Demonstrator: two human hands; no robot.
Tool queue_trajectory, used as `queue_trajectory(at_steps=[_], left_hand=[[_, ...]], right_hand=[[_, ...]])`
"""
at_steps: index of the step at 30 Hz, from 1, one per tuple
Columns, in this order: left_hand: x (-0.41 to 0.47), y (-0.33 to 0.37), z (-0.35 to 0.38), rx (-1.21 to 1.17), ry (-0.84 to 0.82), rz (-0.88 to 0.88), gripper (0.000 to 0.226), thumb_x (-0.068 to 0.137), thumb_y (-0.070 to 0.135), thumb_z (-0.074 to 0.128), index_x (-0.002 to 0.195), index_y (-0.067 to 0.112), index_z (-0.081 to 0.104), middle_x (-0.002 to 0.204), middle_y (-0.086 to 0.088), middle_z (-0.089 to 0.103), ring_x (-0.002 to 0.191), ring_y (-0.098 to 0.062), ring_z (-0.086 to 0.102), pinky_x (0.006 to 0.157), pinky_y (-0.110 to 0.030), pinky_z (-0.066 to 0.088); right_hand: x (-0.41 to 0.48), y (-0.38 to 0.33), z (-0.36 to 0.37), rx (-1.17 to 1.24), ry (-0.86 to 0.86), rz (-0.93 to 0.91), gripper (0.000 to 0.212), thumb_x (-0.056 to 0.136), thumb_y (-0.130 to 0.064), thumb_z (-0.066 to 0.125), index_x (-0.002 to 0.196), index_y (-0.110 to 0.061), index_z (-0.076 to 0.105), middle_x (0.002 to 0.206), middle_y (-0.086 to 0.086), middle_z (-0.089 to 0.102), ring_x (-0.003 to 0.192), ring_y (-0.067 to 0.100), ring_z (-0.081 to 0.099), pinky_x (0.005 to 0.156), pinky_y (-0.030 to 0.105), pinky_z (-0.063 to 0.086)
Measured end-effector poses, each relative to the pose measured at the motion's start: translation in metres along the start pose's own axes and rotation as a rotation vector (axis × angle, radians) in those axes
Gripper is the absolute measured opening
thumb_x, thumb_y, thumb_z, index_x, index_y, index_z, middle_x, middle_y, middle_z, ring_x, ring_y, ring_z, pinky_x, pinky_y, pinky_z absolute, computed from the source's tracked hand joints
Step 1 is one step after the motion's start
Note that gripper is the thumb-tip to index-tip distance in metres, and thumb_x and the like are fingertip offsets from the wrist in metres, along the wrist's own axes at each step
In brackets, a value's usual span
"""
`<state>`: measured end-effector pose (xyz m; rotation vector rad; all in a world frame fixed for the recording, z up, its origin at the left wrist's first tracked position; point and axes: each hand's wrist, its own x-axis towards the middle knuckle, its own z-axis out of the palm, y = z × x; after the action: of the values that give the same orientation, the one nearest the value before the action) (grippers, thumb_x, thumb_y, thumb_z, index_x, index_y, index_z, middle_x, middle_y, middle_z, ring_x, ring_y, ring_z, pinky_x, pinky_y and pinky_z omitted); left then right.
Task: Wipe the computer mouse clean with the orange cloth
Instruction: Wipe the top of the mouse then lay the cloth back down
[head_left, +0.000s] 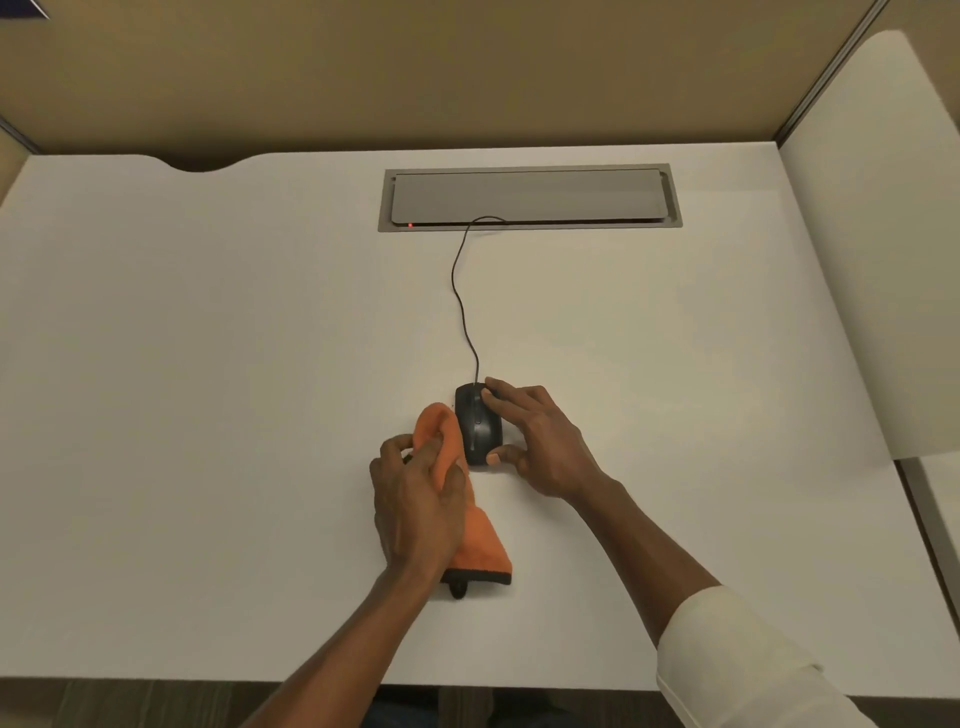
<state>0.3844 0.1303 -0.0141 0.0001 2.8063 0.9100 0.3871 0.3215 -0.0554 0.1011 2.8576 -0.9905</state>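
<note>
Black mouse (478, 426) flat on the white desk (208, 364), a little right of centre and nearer the front edge, its nose pointing away toward the back. Thin black cord (459, 296) running in a loose curve from the nose up to the grey cable hatch (530, 196) sunk into the back of the desk, a small red light (410, 225) glowing at the hatch's lower left corner. Right hand (540, 441) set against the right side of the mouse, fingers spread wide: one fingertip on the front right button, thumb touching the rear edge, palm resting on the desk beside it. Left hand (421, 499) just left of the mouse, fingers curled tight around the orange cloth (467, 499), bunched in the grip. Upper fold of the cloth standing up out of the fist and touching the left flank of the mouse; lower end trailing back toward the front edge, lying on the desk, with a dark hem and a small dark loop at the corner. White sleeve (737, 660) on the right forearm, rolled up; left forearm bare. Tan partition wall (415, 73) behind the desk.
</note>
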Motion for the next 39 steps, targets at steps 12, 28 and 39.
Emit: queue_trajectory(at_steps=[12,28,39], left_hand=[[0.028,0.005,0.008,0.402,0.073,0.553,0.064,0.086,0.012,0.076,0.146,0.020,0.058,0.138,-0.017,0.057,0.119,-0.037,0.053,0.065,-0.038,0.063],[-0.040,-0.035,0.023,0.419,-0.022,0.513,0.070,0.069,0.000,0.087,0.135,0.014,0.071,0.127,-0.022,0.068,0.104,-0.041,0.064,0.059,-0.037,0.064],[0.033,-0.008,0.006,0.177,0.036,0.289,0.055,0.085,0.014,0.075,0.139,0.023,0.066,0.131,-0.014,0.054,0.119,-0.034,0.048,0.067,-0.039,0.060]], right_hand=[[0.001,0.000,-0.004,0.004,-0.005,-0.030,0.078,0.087,-0.045,0.077,0.157,-0.035,0.043,0.166,-0.018,0.035,0.137,0.018,0.040,0.087,0.037,0.054],[0.003,0.004,-0.001,-0.047,-0.003,-0.018,0.083,0.087,-0.044,0.079,0.159,-0.029,0.041,0.167,-0.015,0.035,0.139,0.017,0.039,0.088,0.040,0.059],[0.003,0.003,-0.003,-0.032,-0.019,-0.006,0.084,0.085,-0.043,0.080,0.159,-0.030,0.042,0.167,-0.017,0.033,0.140,0.018,0.037,0.092,0.039,0.055]])
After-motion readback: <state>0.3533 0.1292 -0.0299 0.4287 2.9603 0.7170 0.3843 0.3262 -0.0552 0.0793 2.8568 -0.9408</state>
